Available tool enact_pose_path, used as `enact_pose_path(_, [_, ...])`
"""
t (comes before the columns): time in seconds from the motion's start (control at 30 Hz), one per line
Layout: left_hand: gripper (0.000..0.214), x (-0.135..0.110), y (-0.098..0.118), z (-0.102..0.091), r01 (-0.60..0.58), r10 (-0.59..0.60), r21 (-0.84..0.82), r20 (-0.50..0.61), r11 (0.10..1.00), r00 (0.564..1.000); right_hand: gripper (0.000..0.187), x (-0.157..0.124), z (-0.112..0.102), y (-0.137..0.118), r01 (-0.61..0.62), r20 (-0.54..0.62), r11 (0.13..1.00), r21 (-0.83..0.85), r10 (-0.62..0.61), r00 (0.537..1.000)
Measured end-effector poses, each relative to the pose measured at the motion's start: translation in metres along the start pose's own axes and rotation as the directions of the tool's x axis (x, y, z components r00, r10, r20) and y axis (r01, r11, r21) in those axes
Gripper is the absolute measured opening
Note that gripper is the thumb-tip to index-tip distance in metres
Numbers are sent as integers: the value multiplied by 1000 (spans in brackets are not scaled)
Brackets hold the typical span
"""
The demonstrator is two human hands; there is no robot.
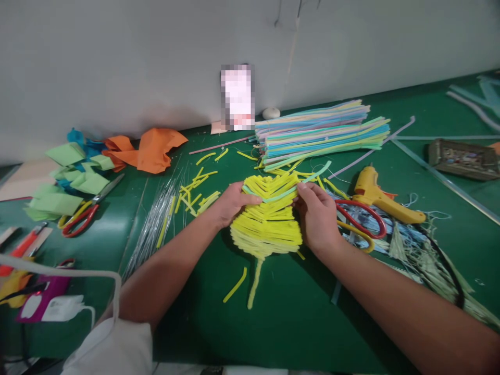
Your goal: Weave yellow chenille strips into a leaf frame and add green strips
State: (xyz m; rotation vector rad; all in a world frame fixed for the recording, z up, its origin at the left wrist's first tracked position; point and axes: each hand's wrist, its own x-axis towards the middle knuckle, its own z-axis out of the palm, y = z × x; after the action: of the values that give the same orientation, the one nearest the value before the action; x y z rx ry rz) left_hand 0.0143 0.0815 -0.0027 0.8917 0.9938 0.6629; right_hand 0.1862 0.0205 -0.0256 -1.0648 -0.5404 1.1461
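A yellow leaf shape built from pipe cleaners (269,237) is in the middle of the head view, its pale stem pointing toward me. Across its upper part runs a bent mint-green pipe cleaner (318,173), whose free end sticks out to the right. My left hand (233,202) grips the leaf's left edge, the thumb lying on the green strip. At the opposite edge, my right hand (318,216) is closed with thumb and forefinger pinching the green pipe cleaner. The other right fingers are partly hidden beside the leaf.
Cut yellow pieces (197,179) lie behind the leaf, near a bundle of coloured pipe cleaners (320,135). Right of my hand are red-and-yellow-handled scissors (380,224), a yellow glue gun (371,192) and tassels. Wires (154,219) and more scissors (84,219) lie left.
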Motion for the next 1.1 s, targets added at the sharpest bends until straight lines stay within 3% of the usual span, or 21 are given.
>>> enact_pose_path(0.27, [43,-2,-2,2,-14,14,24,-13,1000,1000,20,2,-1,3,-12,-39,1000,18,12,999])
enact_pose_path(0.5, [50,-3,-4,4,-25,27,-35,50,999,998,16,3,-2,3,-51,-37,996,67,53,998])
enact_pose_path(0.77, [48,-1,-10,2,-69,72,-42,79,997,994,24,2,7,-8,-229,18,964,135,229,973])
enact_pose_path(1.1, [48,-1,-11,3,-36,37,-37,31,999,999,26,2,6,-7,-172,23,983,67,171,985])
